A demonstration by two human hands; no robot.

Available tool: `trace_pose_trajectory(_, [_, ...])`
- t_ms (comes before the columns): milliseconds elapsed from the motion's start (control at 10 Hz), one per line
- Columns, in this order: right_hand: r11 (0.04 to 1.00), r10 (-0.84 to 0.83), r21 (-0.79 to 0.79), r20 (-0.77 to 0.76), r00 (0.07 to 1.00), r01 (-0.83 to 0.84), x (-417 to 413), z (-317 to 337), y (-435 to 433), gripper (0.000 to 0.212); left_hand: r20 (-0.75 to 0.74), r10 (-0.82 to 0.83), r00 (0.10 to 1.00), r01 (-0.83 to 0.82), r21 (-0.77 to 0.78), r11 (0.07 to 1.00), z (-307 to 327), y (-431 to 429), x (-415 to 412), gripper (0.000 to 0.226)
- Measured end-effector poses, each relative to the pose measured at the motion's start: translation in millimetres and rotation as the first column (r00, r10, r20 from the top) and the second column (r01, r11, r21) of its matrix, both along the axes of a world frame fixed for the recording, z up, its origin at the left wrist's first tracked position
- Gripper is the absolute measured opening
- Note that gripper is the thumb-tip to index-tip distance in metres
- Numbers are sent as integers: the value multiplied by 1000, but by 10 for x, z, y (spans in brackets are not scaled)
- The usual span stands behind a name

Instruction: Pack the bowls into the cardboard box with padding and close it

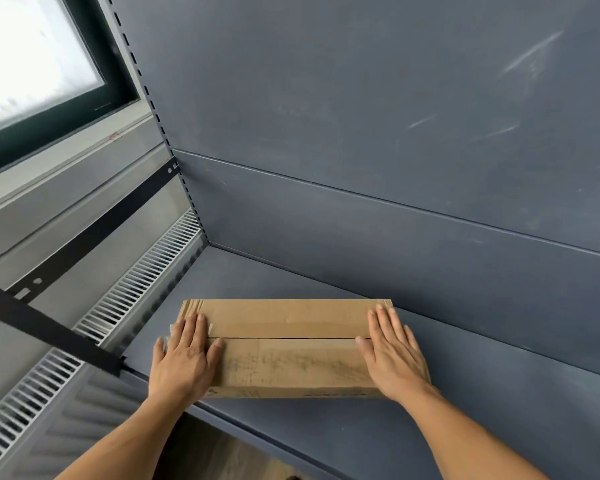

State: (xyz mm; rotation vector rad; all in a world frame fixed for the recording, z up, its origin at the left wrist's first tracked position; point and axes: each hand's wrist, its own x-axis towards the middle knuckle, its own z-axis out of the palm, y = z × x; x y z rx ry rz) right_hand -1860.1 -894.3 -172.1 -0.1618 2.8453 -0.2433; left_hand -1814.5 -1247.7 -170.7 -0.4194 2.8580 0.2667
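Flaps (284, 320) meet; your left hand (184, 358) and right hand (394, 355) lie flat, gripping nothing, on the box (291, 368) ends: press down evenly.

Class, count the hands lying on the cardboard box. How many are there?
2. The left hand lies flat on the left end of the box, the right hand on its right end.
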Motion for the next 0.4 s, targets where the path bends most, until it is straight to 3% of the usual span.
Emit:
trace_pose_trajectory(200, [999, -39, -31, 102, 994, 42, 142, 81, 137, 62, 71, 19, 997, -16, -45, 999, 87, 98, 134, 76])
trace_pose_trajectory(400, [994, -7, -105, 179, 984, 26, 196, 349, 226, 61, 31, 43, 999, -41, -68, 997, 220, 373, 305, 76])
